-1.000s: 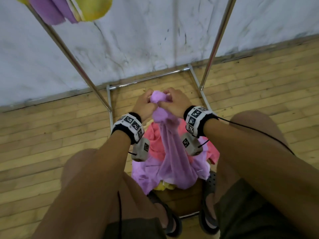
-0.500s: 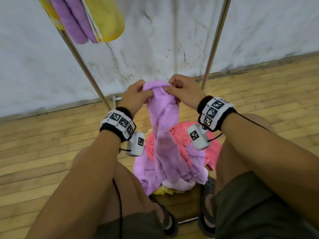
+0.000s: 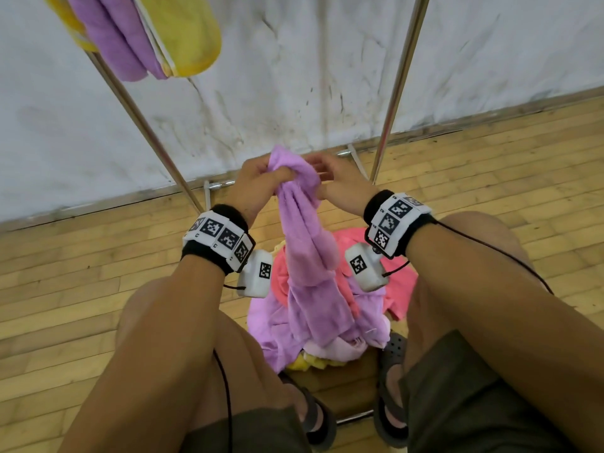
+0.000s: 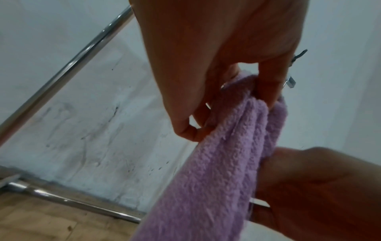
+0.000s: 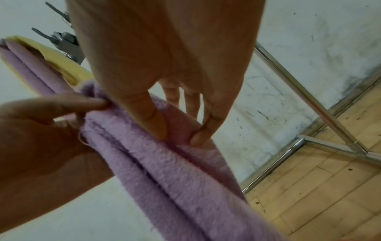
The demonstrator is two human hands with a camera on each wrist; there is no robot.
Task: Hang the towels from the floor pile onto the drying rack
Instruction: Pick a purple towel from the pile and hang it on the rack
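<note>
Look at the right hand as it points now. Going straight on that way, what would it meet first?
Probably the purple towel that the right hand already pinches, with the left hand gripping it just beyond; depth past them is unclear.

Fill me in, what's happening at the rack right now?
A person crouches over a towel pile on the wooden floor. Both hands hold the top of one purple towel, lifted but bunched, its lower end on the pile. The left hand grips it; the right hand pinches a fold beside it. Purple and yellow towels already hang on the drying rack above.
</note>
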